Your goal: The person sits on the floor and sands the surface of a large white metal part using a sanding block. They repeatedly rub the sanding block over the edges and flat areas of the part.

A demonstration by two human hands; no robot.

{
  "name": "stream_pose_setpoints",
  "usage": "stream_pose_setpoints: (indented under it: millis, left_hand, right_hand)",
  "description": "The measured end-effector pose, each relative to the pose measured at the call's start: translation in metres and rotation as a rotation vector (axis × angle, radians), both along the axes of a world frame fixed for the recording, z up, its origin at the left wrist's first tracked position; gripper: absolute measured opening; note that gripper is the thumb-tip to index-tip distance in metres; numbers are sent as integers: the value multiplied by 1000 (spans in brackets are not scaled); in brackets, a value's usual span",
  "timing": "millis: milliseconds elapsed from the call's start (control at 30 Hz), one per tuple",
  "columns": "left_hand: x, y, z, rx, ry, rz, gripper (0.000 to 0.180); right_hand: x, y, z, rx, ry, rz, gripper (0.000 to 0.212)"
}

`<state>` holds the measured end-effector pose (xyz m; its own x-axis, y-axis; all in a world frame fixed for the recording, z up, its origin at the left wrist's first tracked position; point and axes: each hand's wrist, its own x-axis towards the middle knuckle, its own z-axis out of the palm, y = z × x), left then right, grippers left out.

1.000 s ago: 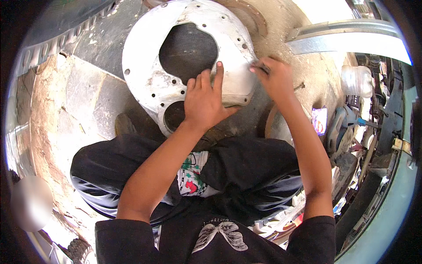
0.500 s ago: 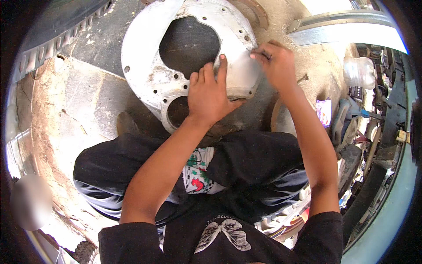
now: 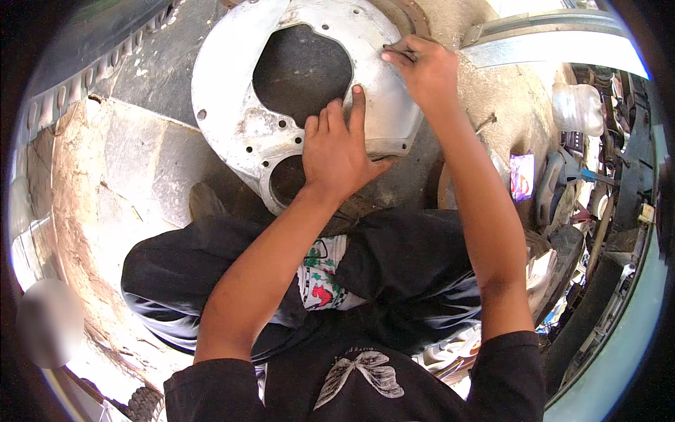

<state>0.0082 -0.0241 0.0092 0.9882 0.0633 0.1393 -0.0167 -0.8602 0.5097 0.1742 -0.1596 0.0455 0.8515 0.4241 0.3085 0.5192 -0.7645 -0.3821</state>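
A large silvery metal plate [image 3: 226, 67], rounded and flanged like an engine housing plate, lies in front of me. It has a wide central opening, a smaller round cutout at its near side and several bolt holes. My left hand [image 3: 335, 151] rests on its near part, index finger stretched along the rim of the central opening and thumb out to the right. Over the plate's upper right edge, my right hand [image 3: 426, 70] is closed in a pinch, fingertips beside a bolt hole. Whatever is between those fingertips is too small to make out.
To the right lie a clear plastic bottle [image 3: 576, 109], a purple packet [image 3: 521, 176], a blue-handled tool [image 3: 590, 175] and a cluttered rack of parts. A pale metal rail [image 3: 555, 60] runs along the far right. A rusty curved piece [image 3: 411, 15] sits behind the plate.
My right hand has moved up and slightly left along the plate's right edge, from its side to near an upper bolt hole. My left hand stays in place on the plate.
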Motion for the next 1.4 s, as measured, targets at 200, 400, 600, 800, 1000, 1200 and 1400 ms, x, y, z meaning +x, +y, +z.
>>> stream_pose_setpoints:
  millis: [200, 400, 600, 800, 1000, 1200, 1400]
  left_hand:
    - [-1, 5, -5, -35, 11, 1, 129]
    - [2, -2, -1, 2, -20, 20, 135]
    - [2, 2, 2, 12, 42, -6, 131]
    - [1, 0, -6, 6, -79, 25, 132]
    - [2, 2, -1, -16, 26, 19, 131]
    - [3, 0, -4, -26, -40, 27, 131]
    - [1, 3, 5, -30, 66, 14, 136]
  right_hand:
    - [-28, -33, 8, -114, 55, -1, 24]
    - [-4, 1, -2, 87, 82, -42, 27]
    - [-5, -2, -2, -43, 101, -140, 24]
    - [-10, 1, 3, -9, 82, -229, 23]
    - [-11, -14, 1, -90, 241, -311, 29]
    - [-8, 13, 1, 123, 188, -438, 33]
    - [-27, 1, -20, 62, -15, -344, 31]
